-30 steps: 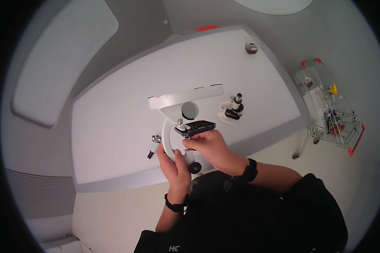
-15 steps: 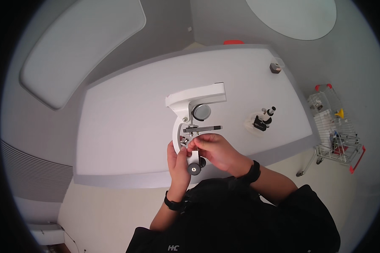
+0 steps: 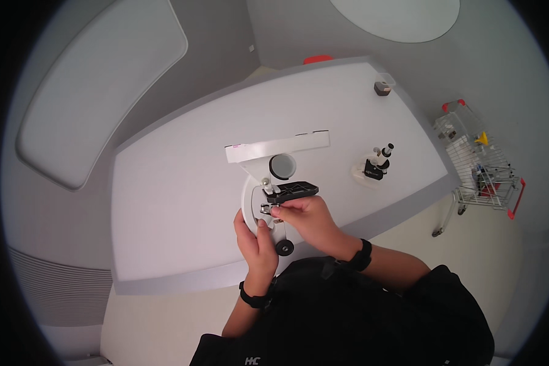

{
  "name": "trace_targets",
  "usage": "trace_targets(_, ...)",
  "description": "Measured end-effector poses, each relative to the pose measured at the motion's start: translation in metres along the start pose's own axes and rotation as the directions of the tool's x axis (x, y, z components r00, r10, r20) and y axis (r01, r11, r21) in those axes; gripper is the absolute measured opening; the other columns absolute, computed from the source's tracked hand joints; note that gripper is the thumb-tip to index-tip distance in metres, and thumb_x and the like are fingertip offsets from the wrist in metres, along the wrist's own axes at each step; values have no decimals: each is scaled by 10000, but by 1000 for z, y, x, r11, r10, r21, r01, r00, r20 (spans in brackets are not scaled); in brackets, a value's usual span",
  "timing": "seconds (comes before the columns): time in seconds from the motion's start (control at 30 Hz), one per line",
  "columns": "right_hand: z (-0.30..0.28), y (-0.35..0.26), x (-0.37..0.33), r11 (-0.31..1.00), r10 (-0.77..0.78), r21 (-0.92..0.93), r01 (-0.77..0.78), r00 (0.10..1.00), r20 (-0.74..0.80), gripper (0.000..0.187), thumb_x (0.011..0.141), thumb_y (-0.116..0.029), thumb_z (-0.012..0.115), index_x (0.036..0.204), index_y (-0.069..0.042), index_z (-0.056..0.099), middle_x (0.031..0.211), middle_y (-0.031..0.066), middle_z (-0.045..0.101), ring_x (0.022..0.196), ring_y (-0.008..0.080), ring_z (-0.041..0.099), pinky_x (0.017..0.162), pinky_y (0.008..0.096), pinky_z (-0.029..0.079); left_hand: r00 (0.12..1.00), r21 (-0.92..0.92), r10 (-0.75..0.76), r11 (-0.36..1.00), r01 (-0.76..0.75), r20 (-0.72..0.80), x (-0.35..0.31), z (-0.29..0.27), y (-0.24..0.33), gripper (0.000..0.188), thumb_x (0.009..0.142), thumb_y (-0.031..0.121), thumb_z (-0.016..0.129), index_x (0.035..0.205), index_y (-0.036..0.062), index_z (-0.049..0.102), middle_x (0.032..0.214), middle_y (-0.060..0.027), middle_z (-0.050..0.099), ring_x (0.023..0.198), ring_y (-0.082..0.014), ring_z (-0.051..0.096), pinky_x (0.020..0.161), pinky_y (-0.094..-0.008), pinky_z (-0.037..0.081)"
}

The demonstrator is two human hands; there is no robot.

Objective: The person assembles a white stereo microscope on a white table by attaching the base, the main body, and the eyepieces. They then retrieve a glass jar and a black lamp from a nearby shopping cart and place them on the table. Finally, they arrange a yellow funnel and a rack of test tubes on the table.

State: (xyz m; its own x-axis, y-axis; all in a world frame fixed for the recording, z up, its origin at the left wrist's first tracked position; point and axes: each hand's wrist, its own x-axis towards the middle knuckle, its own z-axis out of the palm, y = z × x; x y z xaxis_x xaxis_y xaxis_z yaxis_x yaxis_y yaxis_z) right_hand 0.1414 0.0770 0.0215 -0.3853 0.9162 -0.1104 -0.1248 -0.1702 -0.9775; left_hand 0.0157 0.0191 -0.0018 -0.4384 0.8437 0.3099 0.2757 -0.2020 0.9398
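A white microscope body [image 3: 279, 146] is held on its side before me, its base toward the far side of the table. My left hand [image 3: 257, 249] is closed around its curved arm. Attached to it are a round mirror [image 3: 284, 166], a black stage [image 3: 293, 192] and a black focus knob [image 3: 285, 247] nearest me. Beside the stage, my right hand [image 3: 317, 222] pinches at a small shiny metal part [image 3: 265, 208]. The fingers partly hide that part, so its exact kind is unclear.
The white table [image 3: 171, 213] has a grey border. A black and white microscope eyepiece head [image 3: 375, 168] stands to the right on something pale and translucent. A small dark box [image 3: 382, 89] lies at the far right corner. Beyond the right edge is a wire cart [image 3: 479, 161] with red fittings.
The microscope has tilted, so more of the stage's dark underside shows and the base looks flatter. Both hands keep their grip. My view has shifted slightly to the right.
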Motion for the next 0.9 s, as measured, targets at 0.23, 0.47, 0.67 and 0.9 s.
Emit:
trace_targets(0.23,-6,-3,7,908,121,373,-191,972,202,209,938,-125,578,1018,47,664,988,102,677,947,173,625,884,308,481,949,-260,-278,915,308,147,12,-4,14,336,937,131,448,1244,-2,474,849,-17,502,792,-79,454,723,-217,392)
trace_targets(0.47,-25,-4,11,682,204,640,-355,932,300,212,955,-121,543,1043,51,630,1033,124,659,998,215,616,928,348,472,917,-370,-356,839,398,178,15,10,10,333,934,143,463,1234,-1,477,855,-10,501,795,-74,448,723,-221,390)
trace_targets(0.67,-53,-13,5,841,220,485,-239,971,98,237,944,-143,575,1062,55,630,997,109,669,947,186,633,893,320,494,968,-151,-220,960,237,123,13,40,22,353,947,101,446,1277,-21,418,971,-63,549,861,-113,509,785,-267,432)
trace_targets(0.9,-113,-17,-4,955,140,271,-117,988,-67,225,893,-149,660,978,59,668,933,94,679,884,144,637,843,284,504,991,66,-34,997,26,133,0,110,33,339,941,69,453,1259,-47,424,1043,-115,566,906,-139,539,798,-283,446)
